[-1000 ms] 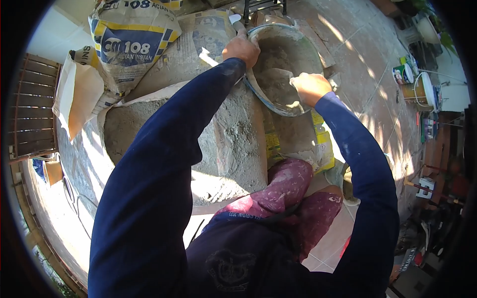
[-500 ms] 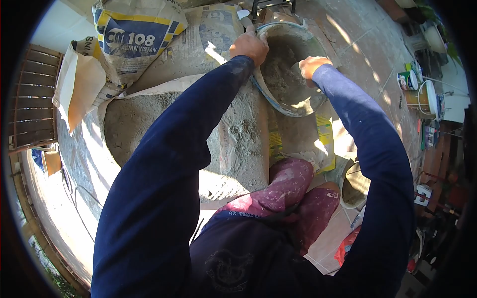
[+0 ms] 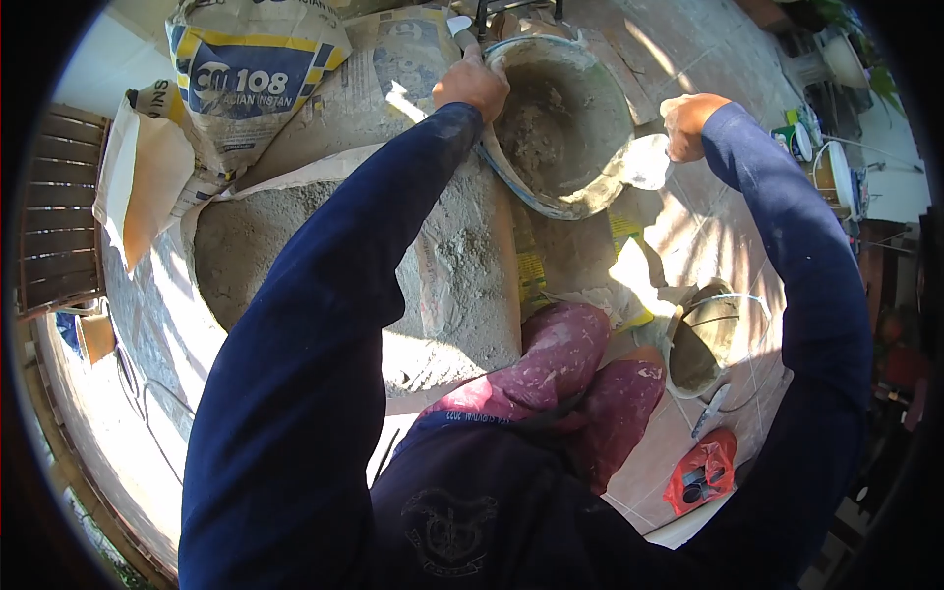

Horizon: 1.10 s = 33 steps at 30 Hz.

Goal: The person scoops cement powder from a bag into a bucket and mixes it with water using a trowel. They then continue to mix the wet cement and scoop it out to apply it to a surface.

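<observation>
A round bucket (image 3: 612, 108) with grey wet mix inside is tilted toward me at the upper middle. My left hand (image 3: 472, 87) is closed at its left rim. A flat-bladed tool (image 3: 460, 28) sticks up from behind that hand; its handle is hidden. Just right of the bucket, my right hand (image 3: 691, 126) is closed on a scoop-like tool, whose sunlit blade (image 3: 646, 162) lies beside the lower right rim. An opened paper bag with grey powder (image 3: 265, 221) lies left of the bucket, partly behind my left sleeve.
Printed cement bags (image 3: 246, 84) stand at the upper left. A smaller bucket (image 3: 696, 344) with a wire handle is right of my knees, near a red plastic bag (image 3: 703, 472). Containers (image 3: 836, 177) line the right side. A slatted wooden piece (image 3: 61, 206) is at the far left.
My right hand has moved out of the bucket to the right, bringing the tool's blade into sight past the rim. My left hand keeps its hold at the rim. The view has shifted slightly.
</observation>
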{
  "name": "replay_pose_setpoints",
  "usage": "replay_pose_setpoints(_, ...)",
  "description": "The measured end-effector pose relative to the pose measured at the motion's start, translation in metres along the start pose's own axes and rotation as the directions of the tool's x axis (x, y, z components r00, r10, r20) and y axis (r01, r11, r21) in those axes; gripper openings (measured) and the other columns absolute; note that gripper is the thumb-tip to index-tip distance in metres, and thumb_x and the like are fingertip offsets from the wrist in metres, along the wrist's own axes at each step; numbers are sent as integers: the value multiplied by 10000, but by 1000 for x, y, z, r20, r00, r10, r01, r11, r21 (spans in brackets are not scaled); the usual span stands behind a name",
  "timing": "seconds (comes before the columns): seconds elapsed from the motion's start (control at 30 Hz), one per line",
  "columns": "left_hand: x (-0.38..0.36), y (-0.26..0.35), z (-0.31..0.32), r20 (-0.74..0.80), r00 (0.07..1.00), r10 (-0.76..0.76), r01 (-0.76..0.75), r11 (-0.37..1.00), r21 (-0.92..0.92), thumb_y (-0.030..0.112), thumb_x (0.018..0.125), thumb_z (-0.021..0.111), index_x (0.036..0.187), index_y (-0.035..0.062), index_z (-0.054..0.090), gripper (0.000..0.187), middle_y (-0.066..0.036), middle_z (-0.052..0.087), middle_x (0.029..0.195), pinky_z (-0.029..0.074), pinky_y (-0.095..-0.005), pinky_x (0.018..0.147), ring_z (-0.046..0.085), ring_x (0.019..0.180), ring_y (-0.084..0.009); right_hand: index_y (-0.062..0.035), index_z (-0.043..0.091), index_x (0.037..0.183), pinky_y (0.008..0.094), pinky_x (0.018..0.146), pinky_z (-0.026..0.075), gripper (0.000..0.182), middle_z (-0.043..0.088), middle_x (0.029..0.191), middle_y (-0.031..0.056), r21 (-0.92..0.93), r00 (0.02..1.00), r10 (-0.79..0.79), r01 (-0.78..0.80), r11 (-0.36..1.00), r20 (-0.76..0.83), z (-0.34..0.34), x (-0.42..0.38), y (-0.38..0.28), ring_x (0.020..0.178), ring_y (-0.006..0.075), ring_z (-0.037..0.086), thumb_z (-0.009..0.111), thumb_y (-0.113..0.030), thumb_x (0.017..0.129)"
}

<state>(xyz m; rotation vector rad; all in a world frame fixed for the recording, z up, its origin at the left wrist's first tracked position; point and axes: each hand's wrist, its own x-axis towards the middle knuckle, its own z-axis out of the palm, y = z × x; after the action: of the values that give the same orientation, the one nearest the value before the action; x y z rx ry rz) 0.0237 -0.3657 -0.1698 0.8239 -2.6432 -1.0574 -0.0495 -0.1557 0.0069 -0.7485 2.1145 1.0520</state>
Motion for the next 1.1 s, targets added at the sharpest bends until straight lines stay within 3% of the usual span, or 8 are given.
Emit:
replay_pose_setpoints(0.27,3,-1,2,-19,1000,7,-7,1000,-5,412,967,457,1214,47,512,444,-256,667,1065,490,-480,905,632,1031,-427,-11,731,946,382,628,527,282,697,792,125,707,949,-304,268,654,-79,48,55,-4,715,251,659,675,-251,810)
replay_pose_setpoints(0.4,-1,0,1,-6,1000,-12,11,1000,-12,415,966,458,1200,51,516,437,-257,667,1056,489,-483,904,630,1033,-428,2,679,1042,461,871,503,336,673,1075,232,416,924,66,105,903,-377,35,65,-23,1026,366,656,580,-296,922)
replay_pose_setpoints(0.53,0,0,-1,-16,1000,5,-5,1000,-18,421,964,464,1184,48,518,436,-259,665,1060,489,-484,905,628,1036,-427,-76,743,962,434,811,561,207,729,995,133,141,807,128,-56,988,-576,56,101,-55,939,299,710,581,-148,856)
replay_pose_setpoints(0.77,-3,1,0,-2,1000,-7,7,1000,-28,424,959,471,1222,48,517,462,-247,666,1076,490,-482,905,629,1041,-421,-55,740,1001,445,738,574,265,720,1017,166,-20,969,-231,230,973,-87,32,100,-77,945,327,704,651,-119,759)
replay_pose_setpoints(0.83,-2,1,-1,-25,1000,-6,6,999,-34,425,958,471,1217,47,522,461,-250,665,1076,489,-483,905,630,1038,-421,6,726,954,399,682,514,316,713,869,134,200,970,-229,210,957,81,19,89,-64,775,249,675,737,-236,751)
replay_pose_setpoints(0.97,0,0,3,-16,1000,-10,10,999,-44,413,955,478,1208,46,529,448,-255,667,1065,493,-481,896,635,1027,-418,-37,708,928,332,527,476,199,660,735,65,885,901,-426,131,447,82,71,109,-48,622,146,605,694,-220,852)
replay_pose_setpoints(1.03,-1,1,1,-28,1000,-5,4,999,-35,390,948,489,1207,44,533,434,-253,673,1048,500,-480,883,642,1012,-414,-61,668,894,309,478,454,179,618,690,44,992,830,-557,-50,-112,-21,103,126,-54,543,135,565,677,-239,876)
replay_pose_setpoints(1.1,1,0,0,-13,1000,2,-2,1000,-30,409,957,475,1208,38,524,451,-260,664,1068,494,-478,896,634,1030,-418,-78,641,888,295,447,427,172,576,653,23,983,920,-377,47,-177,-111,99,109,-58,491,135,527,658,-249,898)
